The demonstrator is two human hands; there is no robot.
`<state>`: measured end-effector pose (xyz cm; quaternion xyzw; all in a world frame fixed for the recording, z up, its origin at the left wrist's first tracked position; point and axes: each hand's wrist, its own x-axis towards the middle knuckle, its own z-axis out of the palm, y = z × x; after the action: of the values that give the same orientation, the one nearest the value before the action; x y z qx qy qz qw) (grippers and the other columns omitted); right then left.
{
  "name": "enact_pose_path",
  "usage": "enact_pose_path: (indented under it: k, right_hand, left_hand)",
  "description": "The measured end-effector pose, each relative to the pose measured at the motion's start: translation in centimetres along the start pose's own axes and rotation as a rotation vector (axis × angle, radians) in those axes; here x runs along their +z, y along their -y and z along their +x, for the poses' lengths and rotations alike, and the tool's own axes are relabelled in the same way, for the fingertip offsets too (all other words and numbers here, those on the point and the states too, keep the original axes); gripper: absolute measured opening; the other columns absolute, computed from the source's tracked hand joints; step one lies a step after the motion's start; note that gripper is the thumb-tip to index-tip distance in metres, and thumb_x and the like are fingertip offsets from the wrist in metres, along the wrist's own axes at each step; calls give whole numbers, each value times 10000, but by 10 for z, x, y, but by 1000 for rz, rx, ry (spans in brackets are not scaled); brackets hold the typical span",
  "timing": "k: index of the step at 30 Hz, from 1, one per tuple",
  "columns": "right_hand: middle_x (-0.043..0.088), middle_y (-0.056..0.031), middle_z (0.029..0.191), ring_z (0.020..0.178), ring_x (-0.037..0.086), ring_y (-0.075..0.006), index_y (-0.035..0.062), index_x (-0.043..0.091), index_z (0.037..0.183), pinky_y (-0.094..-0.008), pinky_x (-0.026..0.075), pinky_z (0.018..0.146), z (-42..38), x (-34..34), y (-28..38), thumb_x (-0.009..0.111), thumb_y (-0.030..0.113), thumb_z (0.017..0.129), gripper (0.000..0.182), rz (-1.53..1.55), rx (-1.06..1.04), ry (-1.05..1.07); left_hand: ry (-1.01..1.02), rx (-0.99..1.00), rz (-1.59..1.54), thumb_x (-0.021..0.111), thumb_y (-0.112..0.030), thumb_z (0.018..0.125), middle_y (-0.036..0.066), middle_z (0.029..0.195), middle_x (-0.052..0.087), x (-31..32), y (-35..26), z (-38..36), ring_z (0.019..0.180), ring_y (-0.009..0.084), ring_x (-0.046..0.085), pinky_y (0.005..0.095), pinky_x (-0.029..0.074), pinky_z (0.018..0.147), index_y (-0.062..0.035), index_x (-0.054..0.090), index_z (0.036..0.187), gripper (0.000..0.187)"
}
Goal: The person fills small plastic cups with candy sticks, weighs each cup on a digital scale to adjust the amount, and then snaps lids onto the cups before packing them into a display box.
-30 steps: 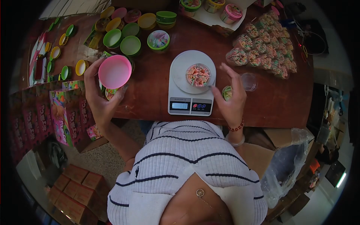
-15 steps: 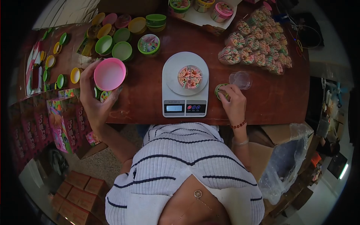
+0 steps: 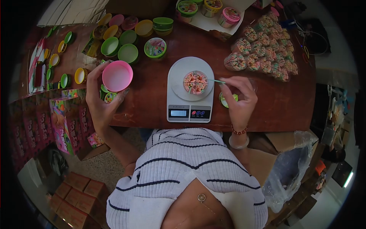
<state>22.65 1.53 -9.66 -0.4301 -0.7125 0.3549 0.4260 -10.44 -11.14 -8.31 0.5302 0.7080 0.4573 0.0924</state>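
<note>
My left hand (image 3: pixel 103 91) is wrapped round a pink cup (image 3: pixel 117 76) with a white inside, held over the table's left part. On the white kitchen scale (image 3: pixel 190 110) sits a clear round container (image 3: pixel 195 83) filled with small pink, green and cream bead-like pieces. My right hand (image 3: pixel 241 95) pinches a thin green stick (image 3: pixel 217 81), whose far end reaches the container's right edge. Below the right fingers a round green-rimmed lid (image 3: pixel 228 100) lies on the table, partly covered by the hand. A clear cup behind the right hand is mostly hidden.
Green, yellow and pink lids and cups (image 3: pixel 128 53) stand at the back left. A white tray (image 3: pixel 213 26) holds finished tubs at the back. Many bead-filled packs (image 3: pixel 267 49) are heaped at the right. Printed pink boxes (image 3: pixel 65 122) stand front left.
My right hand has risen from the green-rimmed lid and now holds a green stick at the container on the scale. The pink cup stays in my left hand. The view has shifted slightly.
</note>
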Motion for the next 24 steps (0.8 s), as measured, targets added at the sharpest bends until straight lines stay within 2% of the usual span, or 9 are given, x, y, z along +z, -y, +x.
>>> enact_pose_path:
  k: [5,7,8,9,12,14,19,22,24]
  right_hand:
    - [693,-33,905,599,557,-75,74,808,933,-237,420,504,10,24,2,830,16,796,150,-95,12,67]
    - [689,-63,983,766,636,-130,45,766,1098,-263,520,689,10,24,-2,853,18,783,328,-190,133,214]
    - [689,-63,983,766,636,-130,45,766,1098,-263,520,689,11,26,0,853,18,783,328,-191,132,216]
    - [691,-84,1050,857,665,-174,55,693,1231,-295,543,767,13,29,4,882,49,754,514,-306,-63,160]
    - [656,-147,1272,1145,675,-301,79,434,1515,-389,546,997,5,45,-1,960,128,654,1010,-425,-299,197]
    - [630,-167,1335,1190,664,-284,50,437,1500,-370,542,1019,-9,57,-12,959,94,662,988,-1,52,322]
    - [613,-153,1353,1243,615,-207,13,425,1474,-338,517,1070,-12,58,-7,898,-21,724,887,254,216,212]
    - [616,-162,1353,1258,609,-207,14,437,1463,-339,512,1074,-11,59,-15,900,-9,724,872,209,159,141]
    - [619,-173,1357,1261,613,-220,20,418,1478,-350,519,1065,-12,60,-14,912,13,710,913,-14,12,174]
  left_hand:
    - [-6,55,-11,810,-52,702,117,1290,621,-3,-5,1,1189,238,624,370,489,1052,1,566,1365,708]
    - [-3,28,-23,808,-53,700,118,1292,620,-5,0,-3,1192,239,624,370,488,1053,1,564,1365,711]
    - [6,5,-35,807,-53,698,120,1294,619,-5,2,-4,1196,240,623,371,487,1054,0,563,1366,713]
    - [4,6,-35,807,-53,698,120,1294,619,-5,3,-5,1196,240,623,371,487,1054,0,563,1366,713]
    - [6,-22,-9,809,-62,702,120,1297,614,-7,4,-8,1198,241,622,371,487,1054,2,561,1363,709]
    - [11,-15,-37,812,-51,700,120,1297,615,-7,6,-8,1193,243,626,370,493,1047,4,562,1358,705]
    - [-9,10,-22,822,-25,693,122,1298,620,-6,-3,-4,1191,239,631,370,507,1031,2,565,1355,710]
    - [5,39,0,830,-17,692,125,1300,626,-5,-4,-4,1187,242,637,369,512,1024,-2,574,1347,704]
    - [15,75,31,834,-16,692,126,1299,632,-4,-4,-2,1182,245,642,369,513,1021,-4,580,1342,698]
